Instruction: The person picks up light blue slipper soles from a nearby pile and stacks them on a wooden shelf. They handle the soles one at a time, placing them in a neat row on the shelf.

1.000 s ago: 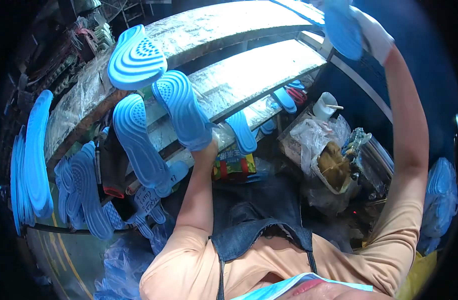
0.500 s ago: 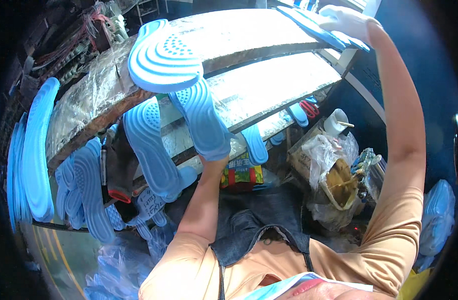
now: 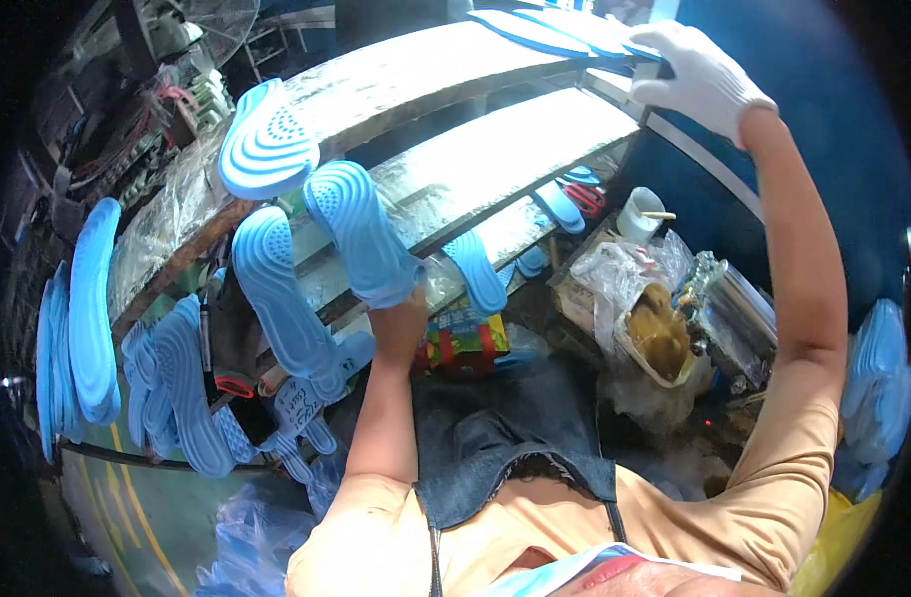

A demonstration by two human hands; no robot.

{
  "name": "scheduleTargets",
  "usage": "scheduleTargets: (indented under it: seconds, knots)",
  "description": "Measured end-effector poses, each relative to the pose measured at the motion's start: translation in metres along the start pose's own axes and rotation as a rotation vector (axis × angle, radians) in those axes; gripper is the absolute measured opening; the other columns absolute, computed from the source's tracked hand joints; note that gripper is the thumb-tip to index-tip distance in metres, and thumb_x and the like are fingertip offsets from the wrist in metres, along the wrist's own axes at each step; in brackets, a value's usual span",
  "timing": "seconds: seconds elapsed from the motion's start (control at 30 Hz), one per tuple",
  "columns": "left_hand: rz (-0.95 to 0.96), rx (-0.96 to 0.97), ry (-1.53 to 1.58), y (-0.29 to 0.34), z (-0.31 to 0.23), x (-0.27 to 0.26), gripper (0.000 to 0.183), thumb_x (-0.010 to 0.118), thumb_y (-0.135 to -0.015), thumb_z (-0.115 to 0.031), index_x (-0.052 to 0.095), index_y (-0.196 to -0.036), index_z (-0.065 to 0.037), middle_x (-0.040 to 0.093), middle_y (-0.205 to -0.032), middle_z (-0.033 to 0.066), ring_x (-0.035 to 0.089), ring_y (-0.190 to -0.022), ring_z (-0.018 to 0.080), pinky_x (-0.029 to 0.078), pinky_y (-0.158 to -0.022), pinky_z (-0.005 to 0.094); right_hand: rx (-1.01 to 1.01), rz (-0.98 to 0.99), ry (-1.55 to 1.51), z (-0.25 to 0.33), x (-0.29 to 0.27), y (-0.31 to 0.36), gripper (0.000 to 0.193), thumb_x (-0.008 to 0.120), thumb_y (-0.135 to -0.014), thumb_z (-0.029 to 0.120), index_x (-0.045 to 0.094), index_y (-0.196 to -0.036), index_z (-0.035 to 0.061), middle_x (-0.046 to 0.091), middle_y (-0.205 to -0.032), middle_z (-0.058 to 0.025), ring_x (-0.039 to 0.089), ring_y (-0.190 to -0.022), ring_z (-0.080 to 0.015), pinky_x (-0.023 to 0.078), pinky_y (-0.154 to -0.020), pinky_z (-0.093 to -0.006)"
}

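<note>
My left hand (image 3: 400, 316) grips a light blue insole (image 3: 361, 231) by its lower end and holds it upright in front of the shelves. The fingers are mostly hidden behind the insole. My right hand (image 3: 702, 82), in a white glove, is raised at the far right end of the upper shelf board (image 3: 416, 62). Its thumb and fingers are spread apart, with the fingertips beside the edge of several flat blue insoles (image 3: 535, 32). Another blue insole (image 3: 269, 141) lies on the board's left part, its ridged end sticking out over the front edge.
Below is a second board (image 3: 515, 149), with insoles (image 3: 475, 271) jutting from a lower level. More insoles (image 3: 93, 308) stand at the left. A white cup (image 3: 640, 213) and a plastic-lined container (image 3: 660, 333) sit at the right. Bagged insoles (image 3: 873, 388) lie far right.
My right hand has drawn back from the flat insoles at the board's right end, its fingers spreading. My left hand still holds its insole. The whole view has shifted somewhat.
</note>
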State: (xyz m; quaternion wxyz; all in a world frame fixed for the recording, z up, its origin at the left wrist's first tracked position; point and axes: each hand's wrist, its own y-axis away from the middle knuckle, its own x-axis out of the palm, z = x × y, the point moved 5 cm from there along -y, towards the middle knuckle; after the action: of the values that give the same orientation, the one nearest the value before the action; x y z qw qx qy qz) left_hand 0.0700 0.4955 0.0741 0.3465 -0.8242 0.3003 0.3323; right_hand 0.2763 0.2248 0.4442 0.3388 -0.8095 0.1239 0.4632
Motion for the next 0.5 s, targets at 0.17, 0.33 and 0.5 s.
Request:
scheduleTargets:
  seconds: [0.17, 0.33, 0.5]
  knots:
    - [0.892, -0.179, 1.263, 0.043, -0.123, -0.001, 0.059, 0.05, -0.096, -0.029, 0.04, -0.146, 0.001, 0.058, -0.132, 0.0231, 0.064, -0.113, 0.0297, 0.052, -0.092, 0.0385, -0.048, 0.094, -0.089, -0.065, -0.009, 0.108, 0.053, 0.069, -0.087, 0.032, 0.058, -0.132, 0.0058, 0.059, -0.131, -0.0184, 0.057, -0.123, -0.0324, 0.043, -0.109, -0.0398]
    - [1.659, -0.215, 1.839, 0.121, -0.273, 0.007, 0.069, 0.054, -0.096, -0.031, 0.029, -0.149, 0.006, 0.051, -0.133, 0.0329, 0.065, -0.11, 0.0375, 0.06, -0.084, 0.0375, 0.262, 0.402, -0.17, -0.079, -0.027, 0.184, 0.062, 0.066, -0.086, 0.045, 0.059, -0.128, -0.0003, 0.062, -0.127, -0.0194, 0.06, -0.116, -0.0331, 0.047, -0.101, -0.039]
    - [1.865, -0.747, 1.956, 0.154, -0.337, 0.058, 0.057, 0.042, -0.102, -0.03, 0.035, -0.143, 0.008, 0.054, -0.127, 0.0313, 0.063, -0.11, 0.0362, 0.058, -0.088, 0.044, 0.233, 0.485, -0.25, -0.103, 0.007, 0.212, 0.057, 0.063, -0.089, 0.042, 0.06, -0.126, -0.0008, 0.063, -0.126, -0.0199, 0.06, -0.117, -0.0328, 0.047, -0.102, -0.0387]
